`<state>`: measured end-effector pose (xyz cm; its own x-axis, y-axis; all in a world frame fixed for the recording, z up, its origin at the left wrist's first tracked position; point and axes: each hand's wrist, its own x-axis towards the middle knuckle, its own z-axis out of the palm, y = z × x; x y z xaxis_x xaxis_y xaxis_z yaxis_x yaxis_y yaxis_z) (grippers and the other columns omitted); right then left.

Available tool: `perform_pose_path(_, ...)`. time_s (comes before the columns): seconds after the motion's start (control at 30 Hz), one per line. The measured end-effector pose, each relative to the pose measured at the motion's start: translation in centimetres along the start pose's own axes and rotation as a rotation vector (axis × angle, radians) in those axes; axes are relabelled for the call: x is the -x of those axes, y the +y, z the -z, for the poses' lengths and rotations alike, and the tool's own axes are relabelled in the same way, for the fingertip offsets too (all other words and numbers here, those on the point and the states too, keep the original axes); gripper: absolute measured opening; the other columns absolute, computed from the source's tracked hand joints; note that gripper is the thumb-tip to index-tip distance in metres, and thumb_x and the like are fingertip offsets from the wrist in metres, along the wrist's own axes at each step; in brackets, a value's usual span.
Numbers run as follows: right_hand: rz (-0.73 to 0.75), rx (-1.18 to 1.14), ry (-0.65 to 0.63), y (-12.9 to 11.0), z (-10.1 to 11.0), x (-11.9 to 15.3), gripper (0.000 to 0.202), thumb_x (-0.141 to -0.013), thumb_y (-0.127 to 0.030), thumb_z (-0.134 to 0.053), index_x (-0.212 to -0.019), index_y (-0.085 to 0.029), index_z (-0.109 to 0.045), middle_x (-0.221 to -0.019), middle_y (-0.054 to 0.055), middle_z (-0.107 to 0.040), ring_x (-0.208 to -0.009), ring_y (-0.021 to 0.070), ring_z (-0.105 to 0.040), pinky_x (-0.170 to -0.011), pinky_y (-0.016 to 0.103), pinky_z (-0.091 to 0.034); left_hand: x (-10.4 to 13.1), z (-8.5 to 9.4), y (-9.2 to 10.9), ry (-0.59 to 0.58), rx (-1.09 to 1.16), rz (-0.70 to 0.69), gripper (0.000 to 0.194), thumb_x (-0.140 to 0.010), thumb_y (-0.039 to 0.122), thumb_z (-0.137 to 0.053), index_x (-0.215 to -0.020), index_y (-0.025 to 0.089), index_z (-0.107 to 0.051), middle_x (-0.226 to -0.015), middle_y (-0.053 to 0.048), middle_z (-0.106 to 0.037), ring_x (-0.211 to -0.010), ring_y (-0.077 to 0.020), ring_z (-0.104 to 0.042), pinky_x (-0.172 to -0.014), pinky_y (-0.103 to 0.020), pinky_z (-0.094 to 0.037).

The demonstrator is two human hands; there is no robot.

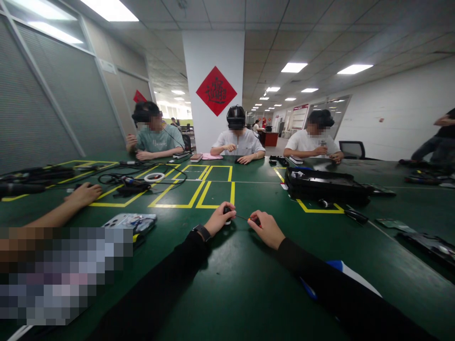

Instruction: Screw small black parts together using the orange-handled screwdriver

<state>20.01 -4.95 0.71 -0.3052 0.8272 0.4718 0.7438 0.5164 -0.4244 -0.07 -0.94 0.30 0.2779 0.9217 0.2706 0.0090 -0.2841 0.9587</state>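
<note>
My left hand [221, 219], with a dark watch at its wrist, is closed round a small black object with a white lower part [228, 217], low over the green table [227, 293]. What kind of object it is I cannot make out. In my right hand [266, 229] is a screwdriver [253, 220] with a black and orange handle. Its thin shaft points left at the black object; whether the tip touches it is too small to tell. My fingers hide part of both things.
At left are a co-worker's hand [85, 193], a phone-like case [131, 221] and tangled cables [124, 182]. A black open case [323, 183] stands right, near a dark tool [355, 216]. A blue and white item [351, 274] lies under my right forearm. Several people sit opposite.
</note>
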Motion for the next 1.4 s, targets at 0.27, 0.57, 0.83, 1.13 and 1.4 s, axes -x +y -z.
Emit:
perform_pose_path(0.27,0.082,0.006,-0.034,0.6,0.0,-0.1,0.02,-0.086,-0.024,-0.037,-0.082,-0.017,-0.056,-0.083,0.005,-0.055,-0.083,0.0153,-0.048,-0.076,0.028,-0.036,-0.2,0.0,-0.2,-0.002,-0.043,-0.02,0.026,-0.071,0.033,-0.056,-0.089,0.018,-0.048,-0.075,0.002,-0.052,-0.065,-0.0083,-0.052,-0.062,-0.022,-0.041)
perform_pose_path(0.57,-0.025,-0.112,-0.009,1.7,0.0,-0.3,0.013,-0.075,-0.022,-0.054,-0.087,-0.019,-0.052,-0.079,0.001,-0.055,-0.075,0.0138,-0.05,-0.069,0.026,-0.038,0.2,-0.1,0.3,-0.128,-0.232,-0.124,0.028,-0.067,0.03,-0.061,-0.09,0.017,-0.049,-0.075,0.002,-0.052,-0.063,-0.0087,-0.048,-0.058,-0.021,-0.04)
perform_pose_path(0.83,0.023,-0.089,-0.054,0.8,0.4,-0.1,0.018,-0.077,-0.027,-0.053,-0.093,-0.02,-0.056,-0.084,0.004,-0.057,-0.079,0.0151,-0.051,-0.072,0.027,-0.039,0.1,-0.1,-0.2,-0.077,-0.149,-0.089,0.028,-0.071,0.034,-0.057,-0.093,0.019,-0.047,-0.072,0.003,-0.05,-0.057,-0.0068,-0.046,-0.054,-0.019,-0.037)
perform_pose_path(1.13,0.09,-0.198,-0.042,0.4,0.4,-0.1,0.021,-0.075,-0.014,-0.051,-0.095,-0.02,-0.055,-0.087,0.003,-0.055,-0.08,0.0141,-0.052,-0.073,0.027,-0.04,-0.2,0.0,-0.5,-0.021,-0.177,-0.101,0.023,-0.073,0.03,-0.054,-0.091,0.019,-0.046,-0.081,0.001,-0.051,-0.07,-0.0094,-0.048,-0.062,-0.021,-0.039)
perform_pose_path(1.4,0.075,-0.181,0.019,0.3,0.6,-0.1,0.02,-0.07,-0.007,-0.052,-0.085,-0.02,-0.056,-0.084,0.001,-0.051,-0.074,0.0121,-0.05,-0.068,0.025,-0.04,-0.1,-0.1,-0.1,-0.049,-0.207,-0.108,0.022,-0.07,0.032,-0.056,-0.085,0.017,-0.048,-0.078,0.001,-0.052,-0.069,-0.0094,-0.048,-0.062,-0.022,-0.04)
